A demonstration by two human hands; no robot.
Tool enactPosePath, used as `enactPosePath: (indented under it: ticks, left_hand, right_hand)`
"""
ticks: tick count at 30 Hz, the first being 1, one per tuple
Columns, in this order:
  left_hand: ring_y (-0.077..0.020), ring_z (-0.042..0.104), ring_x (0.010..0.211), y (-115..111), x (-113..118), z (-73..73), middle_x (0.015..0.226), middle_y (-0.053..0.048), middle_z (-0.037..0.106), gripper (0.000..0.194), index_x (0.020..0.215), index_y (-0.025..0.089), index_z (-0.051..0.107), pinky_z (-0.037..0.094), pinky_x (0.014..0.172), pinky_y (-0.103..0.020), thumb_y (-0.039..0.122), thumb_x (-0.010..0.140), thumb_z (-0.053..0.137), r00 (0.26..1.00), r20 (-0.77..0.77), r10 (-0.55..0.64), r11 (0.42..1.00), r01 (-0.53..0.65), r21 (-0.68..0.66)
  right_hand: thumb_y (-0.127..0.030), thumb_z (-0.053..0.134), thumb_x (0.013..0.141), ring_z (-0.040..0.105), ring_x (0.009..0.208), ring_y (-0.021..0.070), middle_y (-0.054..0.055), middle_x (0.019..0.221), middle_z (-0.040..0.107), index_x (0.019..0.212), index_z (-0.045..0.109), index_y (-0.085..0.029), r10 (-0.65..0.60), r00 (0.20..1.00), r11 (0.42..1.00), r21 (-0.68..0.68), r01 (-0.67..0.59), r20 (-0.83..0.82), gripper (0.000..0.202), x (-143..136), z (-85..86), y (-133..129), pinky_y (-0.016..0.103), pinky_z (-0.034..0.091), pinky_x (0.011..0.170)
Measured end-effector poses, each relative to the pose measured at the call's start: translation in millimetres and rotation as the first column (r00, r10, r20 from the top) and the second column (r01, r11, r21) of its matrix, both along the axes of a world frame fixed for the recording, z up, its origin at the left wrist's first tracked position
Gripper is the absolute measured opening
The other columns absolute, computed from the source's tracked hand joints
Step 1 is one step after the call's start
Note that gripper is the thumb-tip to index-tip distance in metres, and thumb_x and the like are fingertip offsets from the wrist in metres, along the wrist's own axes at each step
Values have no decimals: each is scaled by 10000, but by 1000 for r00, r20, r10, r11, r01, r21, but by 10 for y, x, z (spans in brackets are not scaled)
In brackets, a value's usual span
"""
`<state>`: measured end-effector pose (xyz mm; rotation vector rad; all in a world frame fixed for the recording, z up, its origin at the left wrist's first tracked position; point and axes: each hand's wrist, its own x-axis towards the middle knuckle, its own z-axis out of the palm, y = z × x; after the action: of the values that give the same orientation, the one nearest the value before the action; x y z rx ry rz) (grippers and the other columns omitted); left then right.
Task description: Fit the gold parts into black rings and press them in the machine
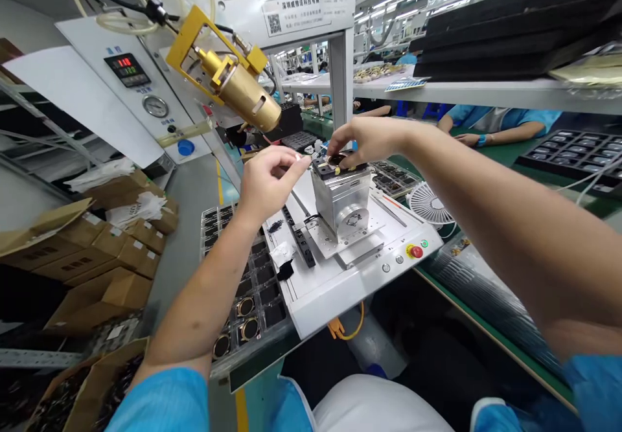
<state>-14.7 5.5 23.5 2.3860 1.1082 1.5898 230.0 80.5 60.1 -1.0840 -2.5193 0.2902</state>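
My right hand (372,139) reaches over the black fixture (321,170) on top of a silver metal block (340,199). Its thumb and fingers close around a round, dark, watch-like part (335,159) seated there. Just left of the fixture is my left hand (272,179), its thumb and forefinger pinched together. A small white bit shows at those fingertips, too small to name. Above both hands hangs a gold dispensing head (247,95), tilted in this view and apart from them.
A white machine base (315,302) carries the block, with a red stop button (415,251) at its front. Trays (265,270) with round gold-rimmed parts lie on the left. To the right are a small white fan (430,203) and a co-worker's arm (510,135). Cardboard boxes (104,238) stand far left.
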Motion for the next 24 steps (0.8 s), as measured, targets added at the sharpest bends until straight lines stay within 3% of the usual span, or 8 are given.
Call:
enactPosePath:
  ticks: [4,8,10,13,17,20,24]
  left_hand:
    - [-185,658,760,363,385,167,878,-71,765,298,701,171,720,483,701,-307,422,862,723,972,-232,35,993,-59,-97]
    - [-200,629,670,500,569,195,717,-60,731,406,736,174,757,445,669,-331,480,944,588,884,-468,-2,974,-105,-201]
    - [-207,659,708,478,559,187,772,-57,759,403,823,180,784,462,694,-326,448,979,526,863,-502,-57,971,-68,-228]
    - [-228,725,886,392,482,132,981,-52,805,298,957,206,796,516,811,-319,362,969,542,872,-475,-121,974,13,-225]
    - [-262,695,1178,330,424,24,1247,-67,764,276,1121,223,759,513,1035,-380,359,946,596,869,-465,-170,976,84,-199]
    - [-280,657,1269,322,456,-27,1322,-78,731,282,1134,225,745,484,1111,-421,389,938,626,875,-455,-162,974,68,-216]
    - [-350,525,1426,258,529,-86,1419,-122,665,414,1223,220,710,415,1183,-522,484,906,677,859,-501,-108,976,-5,-219]
  right_hand:
    - [-169,799,751,703,959,257,55,993,745,996,740,-184,-31,959,992,105,63,-281,253,141,-134,-48,432,576,927]
    - [-255,775,813,701,973,240,107,1067,742,1037,682,-167,-103,806,983,66,173,-583,258,454,-325,-268,419,590,953]
    - [-335,792,811,710,967,242,108,1074,744,1034,670,-178,-122,726,980,34,196,-676,299,653,-493,-493,436,597,962]
    - [-416,825,778,726,985,264,93,1077,748,1040,681,-197,-188,638,974,-60,217,-747,370,941,-864,-926,470,608,961]
    - [-497,854,760,732,1007,299,107,1088,756,1055,712,-215,-401,552,916,-298,270,-731,432,1236,-1483,-1439,487,618,938]
    - [-568,868,725,736,997,318,117,1067,763,1023,716,-220,-532,462,847,-448,287,-710,483,1367,-1900,-1671,492,621,932]
    - [-598,858,717,736,1014,330,132,1066,764,987,702,-213,-664,383,747,-594,298,-642,495,1432,-2295,-1823,485,608,961]
